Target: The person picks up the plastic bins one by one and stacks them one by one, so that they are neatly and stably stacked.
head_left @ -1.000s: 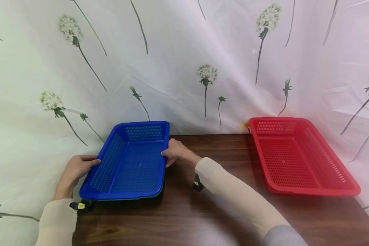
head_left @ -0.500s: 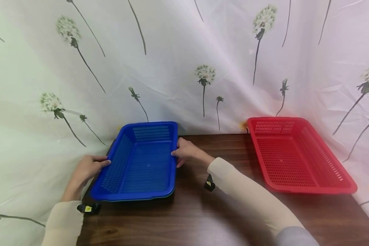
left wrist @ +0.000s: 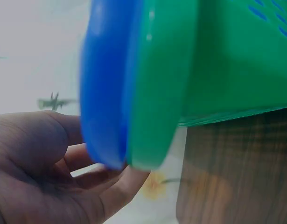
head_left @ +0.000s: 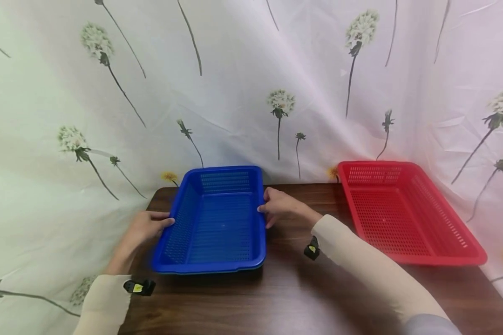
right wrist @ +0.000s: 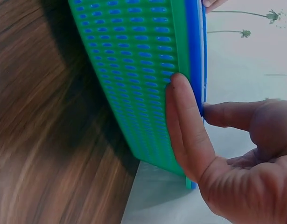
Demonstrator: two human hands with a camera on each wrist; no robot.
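A blue plastic basket [head_left: 222, 223] with slotted walls is nested inside a green basket [left wrist: 162, 84] of the same kind. The head view shows almost only the blue one. My left hand [head_left: 146, 228] holds the left rim, thumb on top and fingers underneath. On the right long side, my right hand [head_left: 282, 207] pinches both rims; its thumb lies on the blue edge and its fingers [right wrist: 190, 121] press against the green slotted wall. Nothing lies inside the blue basket. Whether the stack touches the table or hangs slightly above it, I cannot tell.
A red slotted basket [head_left: 390, 223] stands at the right of the brown wooden table [head_left: 234, 307]. White cloth [head_left: 234, 93] printed with dandelions hangs behind the table and along its left side. Bare wood lies between the stack and the red basket.
Both hands have moved the stacked baskets to the right, away from the left cloth, uncovering the table's back left corner. The red basket has stayed in place.
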